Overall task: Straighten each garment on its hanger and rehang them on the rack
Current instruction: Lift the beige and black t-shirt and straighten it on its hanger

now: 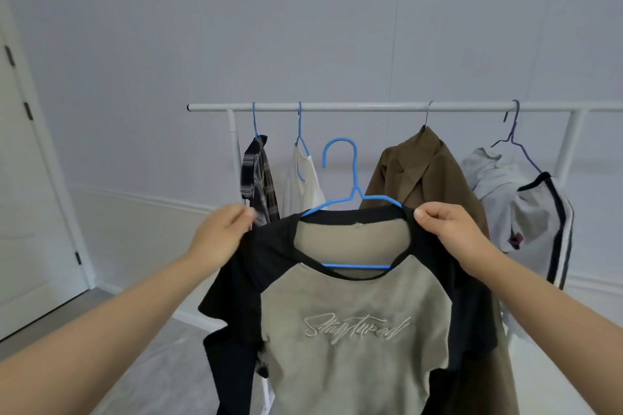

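A person holds up a beige raglan T-shirt (357, 323) with black sleeves and a black neckband, close to the camera, in front of a white clothes rack (371, 107). Pale script is embroidered across the chest; it seems to read "Staytuned", though the letters are hard to make out. The shirt sits on a blue hanger (350, 199), whose hook stands free below the rail, not on it.

The left hand (220, 232) pinches the black fabric at the shirt's left shoulder, fingers curled around the cloth. The right hand (448, 224) grips the right shoulder at the neckband, thumb and fingers closed on the fabric where the hanger's arm runs.

Farther off, four garments hang on the rail. From left to right: a dark plaid shirt (258, 178) on a blue hanger, a cream top (303, 182) on a blue hanger, a brown blazer (421, 178) on a metal hook, and a bunched white garment with dark stripes (526, 205) slipping off a purple hanger (515, 141).

The room has plain pale walls with a low moulding, a white door (30, 195) at far left, and a light grey floor (161, 354).
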